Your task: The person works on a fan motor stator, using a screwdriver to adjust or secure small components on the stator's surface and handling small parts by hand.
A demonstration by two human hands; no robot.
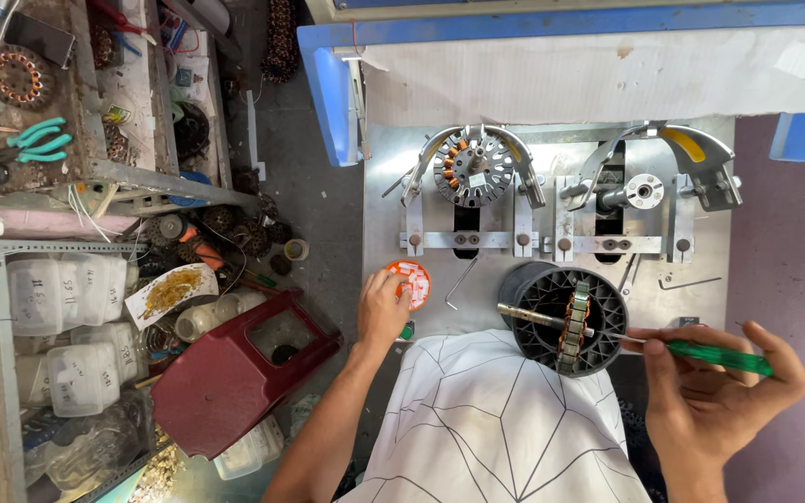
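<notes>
Probing a stator in a black holder: slip and spill risks

Item 1. Right hand (pixel 715 391): clenched around a green screwdriver (pixel 724 357), held level, its thin shaft reaching left to a stator (pixel 574 326).

Item 2. Stator: set on edge inside a black ribbed holder (pixel 563 317), which rests at the near edge of the steel plate (pixel 701 279), touching the patterned cloth (pixel 486 419). A metal rod (pixel 533 318) lies across the holder.

Item 3. Left hand (pixel 382 307): fingers bent down onto an orange dish (pixel 411 282) of small white pieces; whether a piece is pinched cannot be told.

Risks, as judged:
- The tip could be skidded off the stator and its windings scratched, if pushed hard.
- The holder could be tipped off the plate edge, being unsteadied by either hand.
- The dish could be nudged and its pieces scattered.
</notes>
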